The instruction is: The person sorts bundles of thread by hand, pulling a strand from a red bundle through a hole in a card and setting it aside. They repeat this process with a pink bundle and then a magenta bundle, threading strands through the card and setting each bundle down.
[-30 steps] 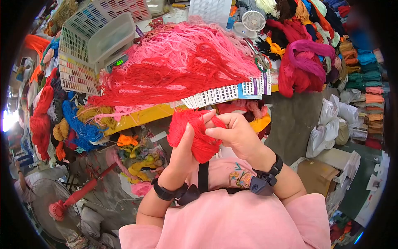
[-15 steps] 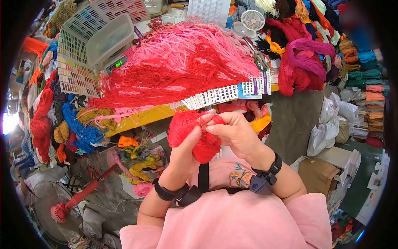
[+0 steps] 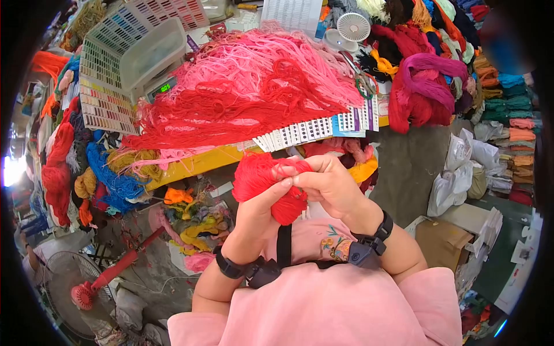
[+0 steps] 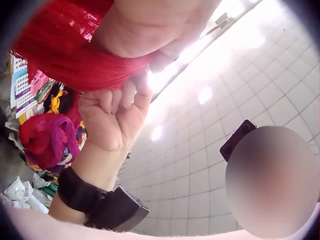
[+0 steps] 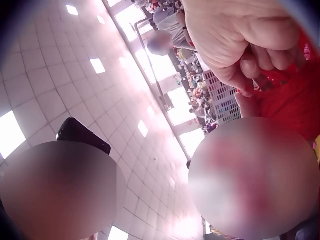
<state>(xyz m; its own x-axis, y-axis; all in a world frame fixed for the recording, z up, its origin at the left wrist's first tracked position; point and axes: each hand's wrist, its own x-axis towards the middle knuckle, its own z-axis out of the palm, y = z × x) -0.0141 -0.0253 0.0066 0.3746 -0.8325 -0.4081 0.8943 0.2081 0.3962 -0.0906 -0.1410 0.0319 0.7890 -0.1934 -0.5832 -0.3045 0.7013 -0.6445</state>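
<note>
A hank of bright red yarn (image 3: 254, 180) is held up in front of the person's chest in the head view. The left hand (image 3: 258, 212) grips it from below and behind, its thumb laid across the strands. From the other side, the right hand (image 3: 332, 187) pinches strands at the hank's right edge, thumb and forefinger meeting the left thumb tip. The left wrist view has the red yarn (image 4: 60, 45) stretched under the left palm, with the right hand's (image 4: 114, 117) fingers curled at its lower edge. Behind the fingers, part of the hank is hidden.
Beyond the hands, a yellow-edged table (image 3: 196, 164) bears a pile of pink and red yarn (image 3: 259, 75), shade cards (image 3: 300, 134), scissors (image 3: 363, 81) and a scale (image 3: 163, 88) with a plastic tub (image 3: 153, 52). A standing fan (image 3: 83, 294) is at lower left, a cardboard box (image 3: 441, 242) at right.
The left thumb has swung from upright across the yarn to the right, meeting the right fingertips. Small shifts of the right fingers show at the strands; the hank stays in about the same place.
</note>
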